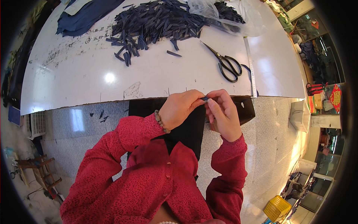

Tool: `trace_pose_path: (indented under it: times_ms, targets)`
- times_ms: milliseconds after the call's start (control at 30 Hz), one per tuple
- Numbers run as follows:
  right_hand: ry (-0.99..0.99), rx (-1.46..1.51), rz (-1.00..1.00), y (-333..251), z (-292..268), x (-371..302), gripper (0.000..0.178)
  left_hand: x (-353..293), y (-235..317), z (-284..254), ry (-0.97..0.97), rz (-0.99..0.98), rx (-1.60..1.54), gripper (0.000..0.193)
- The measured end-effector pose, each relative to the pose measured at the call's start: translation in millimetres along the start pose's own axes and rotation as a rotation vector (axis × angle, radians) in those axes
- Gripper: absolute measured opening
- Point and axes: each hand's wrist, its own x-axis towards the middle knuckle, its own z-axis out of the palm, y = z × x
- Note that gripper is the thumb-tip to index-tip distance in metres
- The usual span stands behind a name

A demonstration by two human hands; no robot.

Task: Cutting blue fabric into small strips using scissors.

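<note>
As my left hand [178, 111] and right hand [225, 116] pinch a small blue strip [204, 98] between fingertips, this piece seems unfinished; whether the dark heap [156, 23] beyond them is done, I can't tell.

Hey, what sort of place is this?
Probably a sewing or cloth-cutting workshop, judging by the heap of dark blue strips, the black-handled scissors and the big white worktable.

My feed shows me navy strips [156, 22], black-handled scissors [228, 60], a white table [82, 71] and a dark-speckled red shirt [149, 179].
</note>
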Motion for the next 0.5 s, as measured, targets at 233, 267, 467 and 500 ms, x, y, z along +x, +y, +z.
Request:
trace_pose_path:
  times_ms: [233, 267, 467, 500]
  targets:
    - [0.029, -0.118, 0.156, -7, -7, 1, 0.012, 4, -17, 9, -0.057, 0.243, 0.218, 0.015]
    - [0.035, -0.093, 0.125, 0, -9, 1, 0.013, 4, -17, 9, -0.074, 0.272, 0.189, 0.015]
    - [-0.195, -0.108, 0.246, 8, -28, 3, 0.013, 8, -19, 4, -0.34, 0.29, 0.242, 0.012]
    - [-0.194, -0.076, 0.263, 10, -31, 1, 0.013, 8, -17, 3, -0.42, 0.211, 0.183, 0.013]
